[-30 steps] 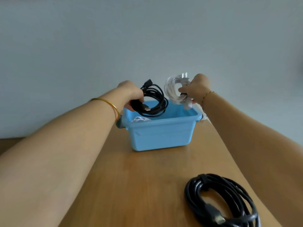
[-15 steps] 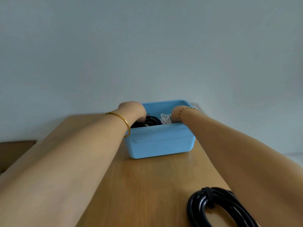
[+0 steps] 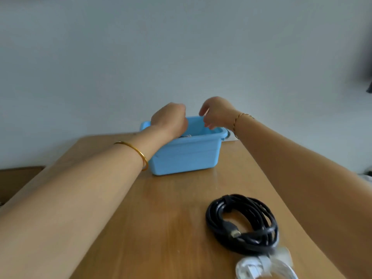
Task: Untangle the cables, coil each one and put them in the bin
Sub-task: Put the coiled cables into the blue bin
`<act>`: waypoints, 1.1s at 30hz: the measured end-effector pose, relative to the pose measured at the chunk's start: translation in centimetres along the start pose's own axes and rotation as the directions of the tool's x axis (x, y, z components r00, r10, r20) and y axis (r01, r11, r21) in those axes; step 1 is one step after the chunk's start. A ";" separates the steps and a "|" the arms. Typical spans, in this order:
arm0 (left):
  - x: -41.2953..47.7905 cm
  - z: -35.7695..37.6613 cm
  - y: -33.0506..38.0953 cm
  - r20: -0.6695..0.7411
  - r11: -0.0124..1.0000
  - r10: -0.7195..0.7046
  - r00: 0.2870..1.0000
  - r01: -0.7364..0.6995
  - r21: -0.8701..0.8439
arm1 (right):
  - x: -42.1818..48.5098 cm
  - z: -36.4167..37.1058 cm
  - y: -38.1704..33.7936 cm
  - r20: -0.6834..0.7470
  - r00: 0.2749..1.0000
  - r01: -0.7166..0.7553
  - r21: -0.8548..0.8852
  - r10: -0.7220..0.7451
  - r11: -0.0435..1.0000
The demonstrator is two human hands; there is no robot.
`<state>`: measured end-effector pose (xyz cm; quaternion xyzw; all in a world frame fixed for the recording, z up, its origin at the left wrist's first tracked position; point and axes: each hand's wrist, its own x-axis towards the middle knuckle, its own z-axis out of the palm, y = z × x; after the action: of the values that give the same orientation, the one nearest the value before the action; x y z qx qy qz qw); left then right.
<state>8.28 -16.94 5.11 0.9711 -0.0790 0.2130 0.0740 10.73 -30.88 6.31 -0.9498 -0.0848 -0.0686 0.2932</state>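
A wooden table (image 3: pixel 171 218) runs away toward a pale wall. At its far end stands the blue bin (image 3: pixel 187 156), where a sliver of cable (image 3: pixel 186 135) shows just under the near rim. A coiled black cable (image 3: pixel 241 224) lies near right on the table, and a blurred white cable (image 3: pixel 261 268) touches its near edge. The left hand (image 3: pixel 169 119) dips into the bin's left side with its fingers hidden, so I cannot tell its grip. The right hand (image 3: pixel 218 112) hovers over the far rim, fingers loosely curled and holding nothing. There is a gold bangle (image 3: pixel 138 154) on the left wrist and a thin chain (image 3: pixel 239 119) on the right.
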 end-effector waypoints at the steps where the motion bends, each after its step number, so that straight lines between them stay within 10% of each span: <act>1: -1.1 0.2 1.1 -0.019 0.996 0.044 0.999 -0.045 -0.081 | -1.4 -0.4 0.1 -0.059 0.998 0.015 0.051 -0.012 0.999; 4: -4.0 1.9 3.4 0.279 0.955 0.174 0.944 -0.094 -0.280 | -5.2 -1.4 0.8 -0.073 0.997 -0.011 0.065 0.016 0.998; 7: -7.2 4.0 5.0 0.664 0.930 0.250 0.705 0.017 -0.368 | -9.2 -1.2 3.0 0.251 0.955 -0.144 -0.080 0.159 0.986; 10: -8.9 5.6 6.2 0.731 0.937 0.316 0.604 -0.079 -0.340 | -12.0 -0.3 5.2 0.432 0.847 -0.195 -0.291 0.310 0.937; 15: -10.0 7.4 7.6 0.656 0.957 0.283 0.700 -0.247 -0.150 | -13.9 0.1 6.1 0.349 0.889 -0.208 -0.267 0.296 0.941; 24: -10.8 6.3 6.3 0.611 0.990 0.108 0.784 -0.030 -0.137 | -18.2 -0.7 2.9 0.264 0.956 0.008 -0.463 0.129 0.886; 33: -11.9 5.1 1.2 0.513 0.933 -0.189 0.838 0.315 -0.171 | -21.0 2.1 3.1 0.718 0.657 0.404 -0.594 0.231 0.696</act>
<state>-0.58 -17.53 -4.37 0.9777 0.0084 -0.0623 0.2002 -8.94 -34.75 -0.93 -0.9198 -0.2139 0.2854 -0.1638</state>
